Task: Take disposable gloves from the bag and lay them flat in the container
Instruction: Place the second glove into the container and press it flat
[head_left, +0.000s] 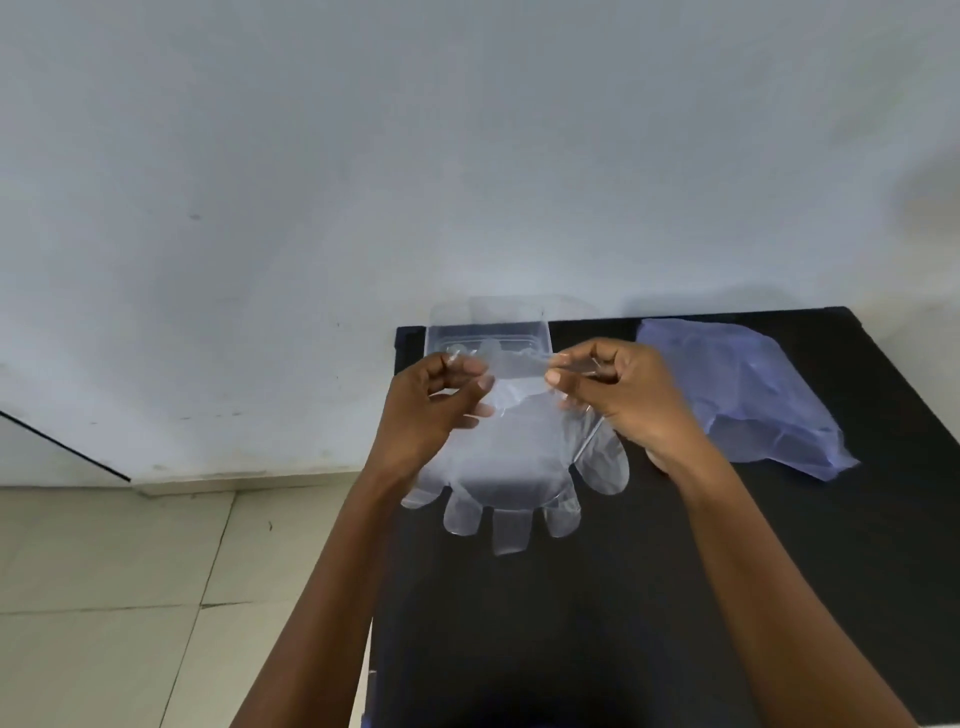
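A clear disposable glove (511, 467) hangs stretched between my two hands, cuff up and fingers pointing down toward me. My left hand (431, 402) pinches the cuff's left corner and my right hand (618, 395) pinches its right corner. Behind the glove, at the table's far left edge against the wall, stands the clear plastic container (488, 325) with its lid raised. The bluish plastic bag (748, 389) lies crumpled on the table to the right of my right hand.
The black table (623, 597) runs from the wall toward me. Its left edge drops off to a pale tiled floor (130, 597). A white wall (467, 156) stands directly behind the container.
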